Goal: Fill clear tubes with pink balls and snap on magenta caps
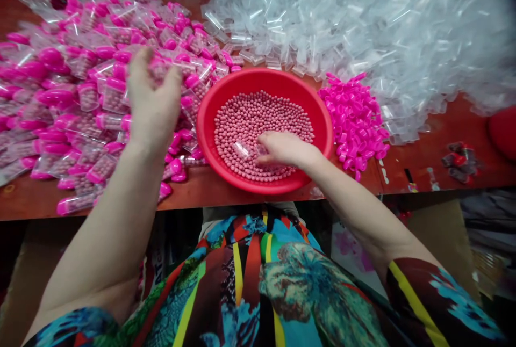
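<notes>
A red plastic bowl [207, 137] holds a layer of small pink beads [278, 110]. My right hand [284, 149] is down in the bowl, thumb and fingers closed around a small clear plastic container [262, 150] that they partly hide. Just left of these fingers, another clear container [242, 149] lies on the beads. My left hand [153, 100] is held over a big heap of bead-filled clear containers with pink caps [107, 94]. Its thumb and fingers are spread apart, slightly blurred, and no object shows between them.
Loose pink caps [355, 121] are piled against the bowl's right side. Behind them, a large mound of clear containers [322, 19] spreads across the back right. Dark and red bits [460, 161] lie near the right edge of the brown table [423, 167].
</notes>
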Demonstrator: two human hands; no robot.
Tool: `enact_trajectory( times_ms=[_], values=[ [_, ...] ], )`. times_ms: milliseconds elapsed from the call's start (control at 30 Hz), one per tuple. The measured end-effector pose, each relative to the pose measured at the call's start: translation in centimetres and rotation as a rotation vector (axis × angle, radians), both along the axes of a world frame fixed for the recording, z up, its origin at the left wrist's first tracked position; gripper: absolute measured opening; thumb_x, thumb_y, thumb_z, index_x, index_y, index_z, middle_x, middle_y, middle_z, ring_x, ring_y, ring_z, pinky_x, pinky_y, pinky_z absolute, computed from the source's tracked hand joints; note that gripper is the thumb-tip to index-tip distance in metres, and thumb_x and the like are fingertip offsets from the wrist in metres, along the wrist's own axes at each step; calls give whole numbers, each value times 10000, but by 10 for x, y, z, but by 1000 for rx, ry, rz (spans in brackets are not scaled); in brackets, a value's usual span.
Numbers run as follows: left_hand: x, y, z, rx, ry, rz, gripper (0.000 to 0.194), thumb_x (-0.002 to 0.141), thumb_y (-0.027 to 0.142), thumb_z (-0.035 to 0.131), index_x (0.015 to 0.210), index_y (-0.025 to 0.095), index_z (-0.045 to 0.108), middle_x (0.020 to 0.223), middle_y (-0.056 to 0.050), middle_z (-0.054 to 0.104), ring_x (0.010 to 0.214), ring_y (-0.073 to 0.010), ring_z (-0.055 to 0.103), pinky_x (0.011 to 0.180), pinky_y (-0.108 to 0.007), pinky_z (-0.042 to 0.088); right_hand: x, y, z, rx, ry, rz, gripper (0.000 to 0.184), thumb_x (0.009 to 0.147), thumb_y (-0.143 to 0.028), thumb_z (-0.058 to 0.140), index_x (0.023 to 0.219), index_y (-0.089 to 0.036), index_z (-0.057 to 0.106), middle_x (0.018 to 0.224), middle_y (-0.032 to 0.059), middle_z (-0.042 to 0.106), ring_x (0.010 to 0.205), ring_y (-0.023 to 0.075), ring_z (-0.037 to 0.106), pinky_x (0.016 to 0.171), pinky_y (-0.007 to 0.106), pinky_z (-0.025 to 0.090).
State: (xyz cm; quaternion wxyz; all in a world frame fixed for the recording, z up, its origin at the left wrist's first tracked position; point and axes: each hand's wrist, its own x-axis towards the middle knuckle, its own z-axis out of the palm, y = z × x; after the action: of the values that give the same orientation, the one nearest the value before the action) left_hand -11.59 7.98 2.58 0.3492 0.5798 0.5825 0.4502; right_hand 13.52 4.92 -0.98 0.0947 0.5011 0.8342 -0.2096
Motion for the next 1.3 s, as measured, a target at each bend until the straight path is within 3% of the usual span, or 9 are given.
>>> enact_trajectory(
  times_ms=[100, 233, 500, 600, 800, 933, 1067, 1167, 1300],
  values=[
    [31, -25, -13, -23, 22, -40, 393, 846, 464, 696, 1127, 194, 743, 1095, -54, 756, 1060, -247, 658, 890, -381, 506, 5, -8, -7, -9, 113, -8, 182, 828, -249, 769, 934, -166, 645, 977, 125, 715, 863, 261, 654, 754, 360, 476],
    [73, -46, -25, -209, 86, -465, 387, 779, 358, 711, 1084, 123, 748, 1023, -77, 768, 886, -217, 683, 785, -320, 518, 23, -13, 2, -42, 602, -163, 62, 896, -244, 633, 927, -192, 619, 892, 31, 703, 796, 175, 638, 733, 297, 481],
    [93, -15, -28, -177, 314, -679, 270, 814, 278, 690, 1031, 131, 753, 870, -48, 753, 762, -188, 659, 692, -276, 457, 33, -29, -12, -88, 1015, -377, 261, 932, -252, 494, 1183, -201, 545, 970, 31, 700, 822, 162, 678, 769, 331, 557],
    [105, 6, -29, -20, 602, -621, 276, 846, 204, 642, 1097, 129, 728, 1014, -97, 751, 929, -229, 677, 819, -299, 485, 46, -32, -10, 170, 1060, -503, 456, 940, -294, 559, 1372, -218, 437, 1045, 55, 700, 826, 167, 687, 767, 342, 570],
    [160, 39, -42, 119, 1091, -684, 299, 849, 25, 478, 1051, 70, 694, 1180, -250, 656, 1112, -340, 625, 927, -396, 462, 135, -48, -12, 537, 1074, -863, 248, 975, -354, 530, 1182, -229, 588, 936, 33, 713, 715, 150, 681, 741, 340, 570],
    [196, 40, -71, -13, 777, -754, 222, 743, -15, 548, 888, 93, 677, 1090, -229, 671, 1113, -357, 619, 977, -409, 434, 188, -69, -38, 601, 770, -999, 274, 958, -340, 519, 1150, -193, 649, 889, 40, 722, 723, 172, 667, 725, 342, 553],
    [215, 31, -89, -131, 618, -777, 206, 631, -1, 621, 770, 150, 640, 849, -122, 690, 875, -302, 671, 790, -350, 485, 191, -72, -66, 531, 552, -940, 282, 957, -259, 469, 1094, -166, 697, 1000, 97, 754, 915, 224, 694, 877, 386, 548],
    [213, 23, -80, -311, 384, -766, 158, 635, 72, 675, 761, 166, 653, 699, -48, 671, 665, -226, 639, 638, -308, 472, 170, -58, -79, 453, 432, -782, 335, 977, -185, 420, 1171, -153, 691, 1134, 135, 727, 1061, 237, 670, 966, 384, 517],
    [192, 10, -48, -588, -185, -691, 172, 622, 200, 816, 776, 170, 746, 798, -49, 740, 728, -178, 651, 735, -296, 494, 145, -41, -78, 368, 89, -647, 405, 1012, -155, 365, 1303, -168, 646, 1225, 169, 642, 1067, 269, 636, 915, 386, 498]
  ],
)
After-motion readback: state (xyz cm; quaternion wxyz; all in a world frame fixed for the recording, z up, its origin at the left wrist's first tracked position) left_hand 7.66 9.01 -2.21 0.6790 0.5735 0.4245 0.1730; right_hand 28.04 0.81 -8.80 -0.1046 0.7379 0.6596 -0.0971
